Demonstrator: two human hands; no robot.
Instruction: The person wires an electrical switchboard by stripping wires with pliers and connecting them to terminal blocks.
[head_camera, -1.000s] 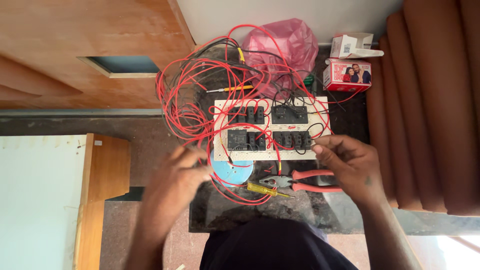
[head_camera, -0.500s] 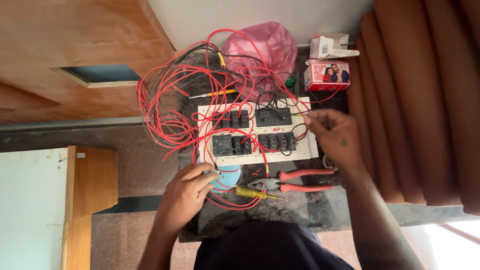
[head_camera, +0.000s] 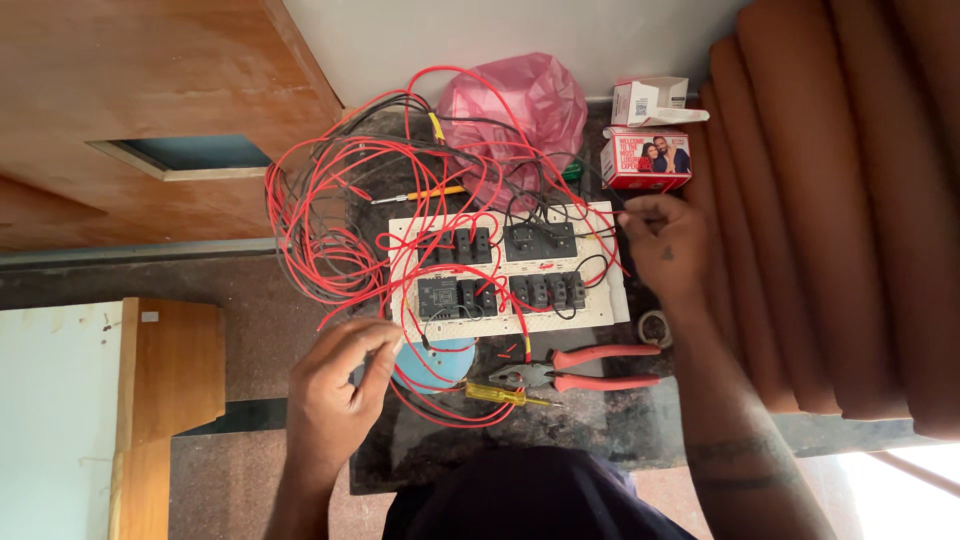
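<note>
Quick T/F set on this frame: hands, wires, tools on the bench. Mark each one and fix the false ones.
1. The pliers with red handles lie on the dark slab below the white switch board. True.
2. The right hand holds the pliers. False: it pinches a thin wire at the board's right edge; the pliers lie untouched.
3. The left hand is at a red wire beside a blue round thing. True.
4. The pink plastic bag lies below the board, near the person. False: it lies above it, by the wall.
5. A yellow-handled screwdriver lies just left of the pliers' jaws. True.
</note>
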